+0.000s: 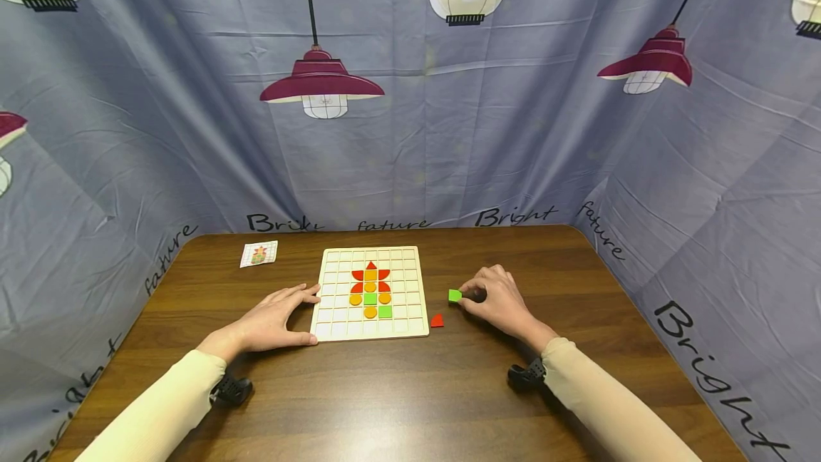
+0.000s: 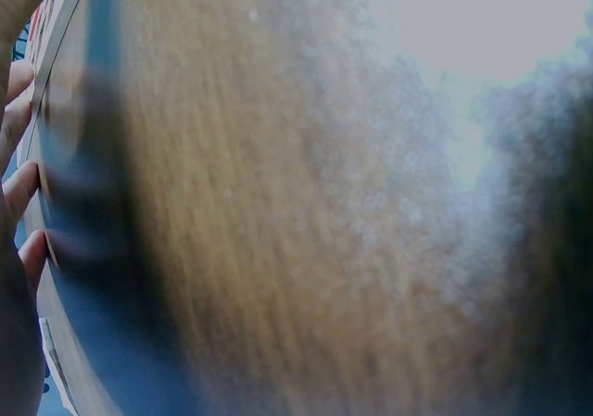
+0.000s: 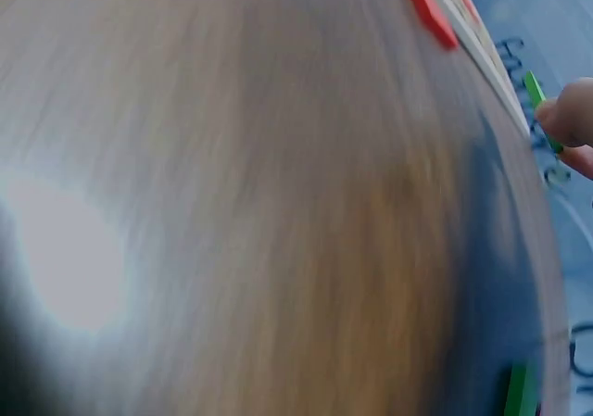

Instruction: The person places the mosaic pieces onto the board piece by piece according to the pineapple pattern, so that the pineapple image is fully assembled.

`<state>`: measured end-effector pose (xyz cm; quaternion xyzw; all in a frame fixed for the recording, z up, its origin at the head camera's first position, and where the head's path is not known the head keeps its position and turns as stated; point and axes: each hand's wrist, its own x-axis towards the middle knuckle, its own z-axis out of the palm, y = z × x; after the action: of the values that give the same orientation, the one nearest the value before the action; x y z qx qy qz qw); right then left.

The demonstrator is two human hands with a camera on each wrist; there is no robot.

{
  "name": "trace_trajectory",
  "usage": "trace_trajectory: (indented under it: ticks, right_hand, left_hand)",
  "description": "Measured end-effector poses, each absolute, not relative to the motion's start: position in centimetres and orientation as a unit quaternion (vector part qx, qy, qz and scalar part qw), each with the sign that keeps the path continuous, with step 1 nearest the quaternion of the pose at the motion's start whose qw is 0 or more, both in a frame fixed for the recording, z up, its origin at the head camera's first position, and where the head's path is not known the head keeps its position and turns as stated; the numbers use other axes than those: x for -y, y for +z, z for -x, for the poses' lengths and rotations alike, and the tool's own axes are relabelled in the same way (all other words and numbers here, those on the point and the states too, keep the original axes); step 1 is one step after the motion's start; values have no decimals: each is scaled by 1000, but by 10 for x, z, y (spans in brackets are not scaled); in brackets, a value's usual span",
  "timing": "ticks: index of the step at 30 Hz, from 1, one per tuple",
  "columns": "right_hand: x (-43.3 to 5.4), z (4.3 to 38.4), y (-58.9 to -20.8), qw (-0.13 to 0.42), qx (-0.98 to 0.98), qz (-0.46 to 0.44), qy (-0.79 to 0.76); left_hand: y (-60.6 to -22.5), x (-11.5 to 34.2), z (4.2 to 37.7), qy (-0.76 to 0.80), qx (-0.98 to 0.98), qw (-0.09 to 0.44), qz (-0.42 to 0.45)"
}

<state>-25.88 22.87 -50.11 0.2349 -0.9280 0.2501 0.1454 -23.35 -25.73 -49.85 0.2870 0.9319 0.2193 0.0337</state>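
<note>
A pale gridded board lies on the table with a pattern of red, orange and green pieces near its middle. My left hand touches the board's left side, thumb by the near corner and fingers spread along the edge; its fingertips also show in the left wrist view. To the right of the board, my right hand pinches a green square tile between thumb and fingers, raised over the table in the right wrist view. A red quarter-round tile lies beside the board's right edge.
A small pattern card lies at the back left of the wooden table. Another green piece shows at the bottom right of the right wrist view. A printed curtain hangs behind the table and along its sides.
</note>
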Motion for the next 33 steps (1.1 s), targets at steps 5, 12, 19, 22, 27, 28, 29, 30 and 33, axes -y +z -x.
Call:
trace_trajectory:
  ticks: [5, 12, 19, 22, 27, 28, 29, 30, 33]
  right_hand:
    - [-201, 264, -496, 135, 921, -255, 260]
    - [-158, 269, -491, 116, 909, -293, 274]
    - [-116, 269, -487, 107, 903, -325, 261]
    - [-101, 268, -488, 111, 899, -336, 257]
    - [-78, 264, -490, 121, 899, -346, 241]
    - [-75, 264, -490, 122, 899, -346, 238]
    - [-71, 263, -491, 123, 900, -346, 234]
    - [-68, 263, -492, 124, 901, -347, 228]
    - [-59, 261, -494, 125, 906, -344, 212]
  left_hand:
    - [-498, 258, 234, 220, -932, 37, -284]
    - [-499, 258, 234, 218, -934, 38, -282]
    - [-499, 257, 235, 220, -933, 40, -282]
    - [-499, 257, 235, 221, -933, 39, -283]
    - [-500, 257, 234, 222, -932, 40, -284]
    - [-500, 257, 234, 222, -932, 40, -284]
    - [-500, 257, 234, 223, -932, 40, -284]
    - [-500, 257, 234, 223, -932, 39, -284]
    - [-500, 257, 235, 222, -932, 39, -283]
